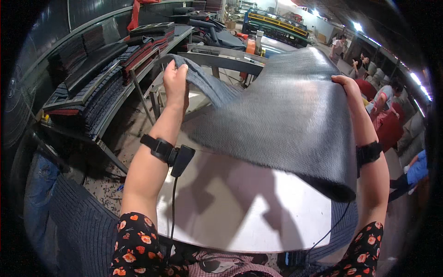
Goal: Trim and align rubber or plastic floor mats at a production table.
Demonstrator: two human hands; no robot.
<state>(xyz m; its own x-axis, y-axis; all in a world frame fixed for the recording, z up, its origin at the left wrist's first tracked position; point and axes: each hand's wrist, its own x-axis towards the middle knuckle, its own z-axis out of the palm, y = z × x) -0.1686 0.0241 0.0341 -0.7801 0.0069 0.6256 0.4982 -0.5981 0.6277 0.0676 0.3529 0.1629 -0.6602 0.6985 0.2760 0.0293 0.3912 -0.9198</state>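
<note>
"Mat (286, 111) first: where does it sit against the hands?"

"Between them, held up over the table (311, 210), dark ribbed face upward. The left hand (176, 85) pinches a curled grey part at the mat's left, thumb against fingers. The right hand (349, 88) has its fingers closed over the right edge; its thumb is hidden."

"Does the mat touch the table?"

"I can't tell. Its near edge hangs over the middle, rolled under toward the right. The near edge of the white surface is uncovered, with shadows (217, 203) reaching toward it."

"And the room?"

"Along the left wall, a bench (121, 104) carries stacks of mats (90, 108), some overhanging its front edge. Beyond the table's far side stands a machine (277, 25) with a yellow bar. People (382, 99) are off to the right, under bright lights (415, 78)."
</note>
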